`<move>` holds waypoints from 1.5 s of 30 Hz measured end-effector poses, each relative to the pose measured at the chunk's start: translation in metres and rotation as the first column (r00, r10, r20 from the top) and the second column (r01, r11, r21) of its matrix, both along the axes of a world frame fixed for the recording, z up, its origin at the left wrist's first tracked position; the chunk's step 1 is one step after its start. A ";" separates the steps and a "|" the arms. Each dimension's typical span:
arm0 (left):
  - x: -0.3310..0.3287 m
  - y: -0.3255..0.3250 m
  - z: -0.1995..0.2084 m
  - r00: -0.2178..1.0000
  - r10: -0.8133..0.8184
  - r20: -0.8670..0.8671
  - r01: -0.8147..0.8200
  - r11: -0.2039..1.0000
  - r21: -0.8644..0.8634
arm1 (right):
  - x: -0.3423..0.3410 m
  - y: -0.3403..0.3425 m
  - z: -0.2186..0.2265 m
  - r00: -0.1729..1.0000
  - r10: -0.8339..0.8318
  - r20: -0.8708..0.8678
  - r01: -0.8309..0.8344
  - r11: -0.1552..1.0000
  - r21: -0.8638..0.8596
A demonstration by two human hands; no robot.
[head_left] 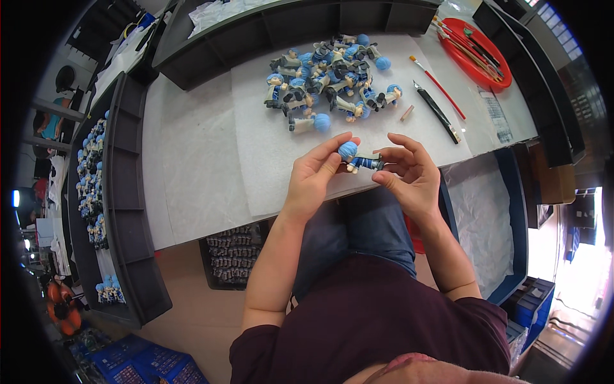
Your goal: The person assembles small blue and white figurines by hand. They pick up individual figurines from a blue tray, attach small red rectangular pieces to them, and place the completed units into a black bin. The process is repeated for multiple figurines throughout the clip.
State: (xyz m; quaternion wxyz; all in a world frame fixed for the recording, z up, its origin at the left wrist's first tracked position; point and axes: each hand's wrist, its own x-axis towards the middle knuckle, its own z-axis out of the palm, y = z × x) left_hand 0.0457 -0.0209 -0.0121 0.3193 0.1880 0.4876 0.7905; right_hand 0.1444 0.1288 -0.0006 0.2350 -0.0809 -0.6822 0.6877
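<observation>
A small toy figurine with light blue hair and a blue and white outfit lies sideways between my hands, above the near edge of the table. My left hand pinches it by the head with thumb and fingers. At the figurine's dark feet, the thumb and curled fingers of my right hand close around it, while the index finger is raised. Just beyond my hands lies a heap of similar figurines on a white sheet.
Right of the heap lie a red-handled brush, a black craft knife and a small stub. A red tray holds brushes. Dark bins stand along the back and left; the left bin contains more figurines. A lined blue bin is at right.
</observation>
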 end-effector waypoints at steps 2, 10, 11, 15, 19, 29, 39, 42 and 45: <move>0.001 0.000 -0.002 0.998 0.020 -0.067 -0.021 0.999 -0.024 | 0.002 0.001 0.000 0.995 0.057 0.084 -0.040 0.982 -0.184; -0.002 0.000 -0.007 0.997 0.054 -0.048 -0.058 0.994 -0.097 | 0.003 -0.008 0.013 0.989 -0.114 -0.091 0.145 0.853 0.501; 0.000 0.005 -0.008 0.998 0.038 -0.040 -0.042 0.994 -0.104 | 0.006 -0.009 0.013 0.986 -0.092 -0.142 0.163 0.747 0.645; 0.002 -0.002 -0.010 0.995 0.040 -0.095 -0.046 0.997 -0.060 | 0.007 -0.004 0.006 0.965 -0.087 -0.246 0.204 0.840 0.502; 0.005 0.005 -0.010 0.977 0.093 -0.190 -0.104 0.993 -0.048 | 0.058 0.046 0.009 0.946 -0.281 -0.163 0.278 0.960 -0.042; 0.007 0.010 -0.002 0.951 0.086 -0.298 -0.146 0.971 -0.187 | 0.157 0.212 -0.123 0.621 -0.608 0.495 0.700 0.714 -0.001; 0.009 0.013 -0.004 0.933 0.138 -0.333 -0.227 0.943 -0.245 | 0.107 0.216 -0.207 0.538 -0.478 0.694 0.257 0.877 0.405; 0.010 0.014 -0.005 0.931 0.142 -0.337 -0.232 0.941 -0.246 | 0.102 0.216 -0.216 0.561 -0.505 0.656 0.222 0.855 0.468; 0.010 0.014 -0.004 0.933 0.144 -0.331 -0.232 0.941 -0.245 | 0.104 0.218 -0.207 0.563 -0.486 0.669 0.212 0.867 0.451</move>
